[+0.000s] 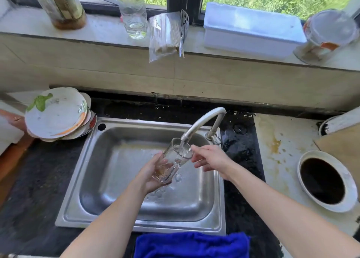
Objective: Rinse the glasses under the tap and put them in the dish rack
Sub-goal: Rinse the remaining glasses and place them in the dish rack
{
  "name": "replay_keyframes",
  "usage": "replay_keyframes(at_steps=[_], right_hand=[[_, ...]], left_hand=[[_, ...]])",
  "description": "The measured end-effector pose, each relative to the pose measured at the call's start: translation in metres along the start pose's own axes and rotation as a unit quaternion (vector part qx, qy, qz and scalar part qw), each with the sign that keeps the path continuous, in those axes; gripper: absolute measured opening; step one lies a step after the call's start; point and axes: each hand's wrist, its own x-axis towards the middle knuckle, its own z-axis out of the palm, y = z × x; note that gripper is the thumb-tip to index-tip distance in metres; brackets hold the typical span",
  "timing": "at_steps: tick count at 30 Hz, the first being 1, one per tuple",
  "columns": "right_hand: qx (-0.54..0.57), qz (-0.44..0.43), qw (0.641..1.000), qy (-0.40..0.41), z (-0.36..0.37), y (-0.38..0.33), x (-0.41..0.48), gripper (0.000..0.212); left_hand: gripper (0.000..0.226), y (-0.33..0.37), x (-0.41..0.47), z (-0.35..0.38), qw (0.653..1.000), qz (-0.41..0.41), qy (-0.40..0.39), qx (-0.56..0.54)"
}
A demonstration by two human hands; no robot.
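Left grip (pixel 153 172) wraps the base of a clear glass (pixel 175 156), which is tilted with its mouth under the tap (pixel 202 121) spout, above the sink (pixel 109 160). Right grip (pixel 210 158) is released, fingers loosely spread just beside the rim; contact unclear. Plates (pixel 56 113) are stacked on the counter (pixel 48 179), left of the sink.

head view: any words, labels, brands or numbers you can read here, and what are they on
No text here can be read.
Top plate: green marks near the rim, too blurred to read.
Cup on the sill: orange print, blurred.
Brown bottle: label blurred.
Clear bottle: red label cut off by the top edge.
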Motion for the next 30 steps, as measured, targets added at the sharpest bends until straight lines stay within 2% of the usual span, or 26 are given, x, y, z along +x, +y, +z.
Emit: replay_keyframes(at_steps=[4, 6, 9, 13, 15, 17, 19, 23, 27, 30], right_hand=[[-0.064, -0.047, 0.997, -0.022, 0.006, -0.011, 0.013, 0.022], [-0.087, -0.058, 0.994, -0.005, 0.013, -0.016, 0.019, 0.016], [-0.075, -0.026, 0.997, 0.005, 0.015, -0.015, 0.02, 0.014], [-0.11, -0.001, 0.994, -0.03, 0.015, -0.017, 0.017, 0.015], [-0.144, -0.028, 0.989, -0.027, 0.014, -0.023, 0.02, 0.016], [-0.161, -0.065, 0.985, -0.016, 0.012, -0.029, 0.022, 0.004], [-0.15, -0.082, 0.985, -0.007, 0.012, -0.03, 0.024, 0.01], [-0.096, -0.047, 0.994, 0.005, 0.015, -0.024, 0.021, 0.012], [-0.119, -0.009, 0.992, -0.044, 0.012, -0.028, 0.015, 0.017], [-0.172, -0.044, 0.983, -0.036, 0.009, -0.038, 0.015, 0.018]], left_hand=[[0.057, 0.005, -0.004, 0.004, 0.998, -0.019, -0.002, 0.067], [0.047, 0.005, -0.007, 0.004, 0.998, -0.02, -0.01, 0.056], [0.032, 0.002, -0.015, 0.001, 0.999, 0.008, -0.04, -0.01], [0.038, 0.0, -0.017, -0.004, 0.997, -0.006, -0.065, -0.03], [0.046, 0.003, -0.014, -0.008, 0.998, -0.033, -0.061, -0.011], [0.049, 0.004, -0.013, -0.007, 0.997, -0.053, -0.057, 0.002], [0.052, 0.004, -0.017, -0.002, 0.997, -0.041, -0.057, -0.035], [0.044, 0.002, -0.021, 0.007, 0.988, 0.049, -0.059, -0.132], [0.049, 0.004, -0.02, 0.006, 0.996, 0.039, -0.029, -0.081], [0.05, 0.009, -0.017, -0.001, 0.999, -0.016, -0.018, -0.021]])
